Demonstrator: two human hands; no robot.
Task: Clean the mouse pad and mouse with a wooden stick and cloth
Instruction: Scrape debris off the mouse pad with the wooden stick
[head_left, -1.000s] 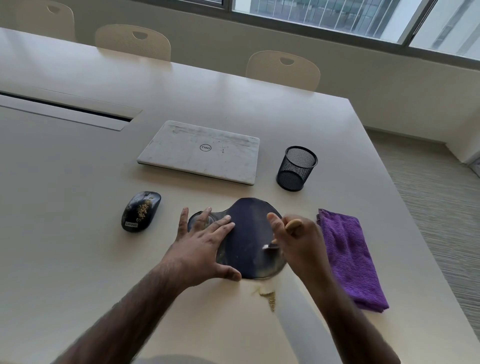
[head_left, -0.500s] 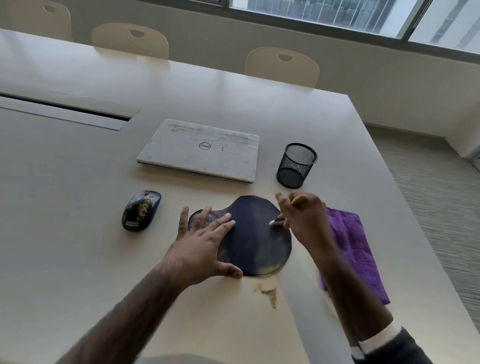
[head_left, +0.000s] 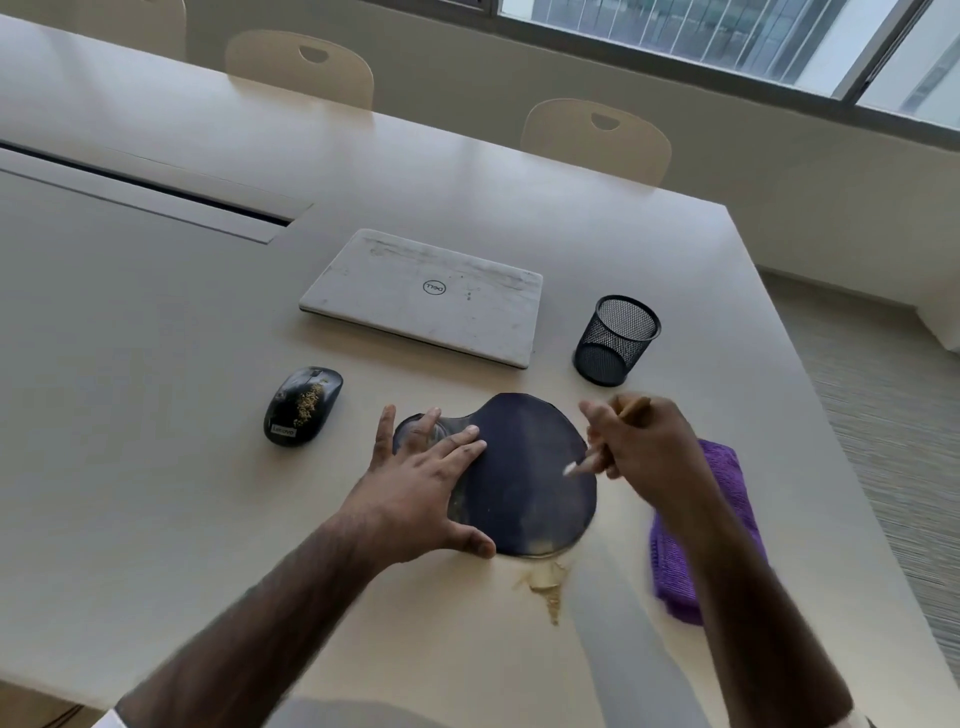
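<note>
On the surface, hold the mouse pad down under the flat, spread left hand. Drag the wooden stick, gripped in the curled right hand, low toward the near-edge crumb pile. One mouse pad, one cloth at right, one speckled mouse at left, one wooden stick.

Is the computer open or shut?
Shut. The laptop lies flat on the table, lid down, its logo facing up.
</note>
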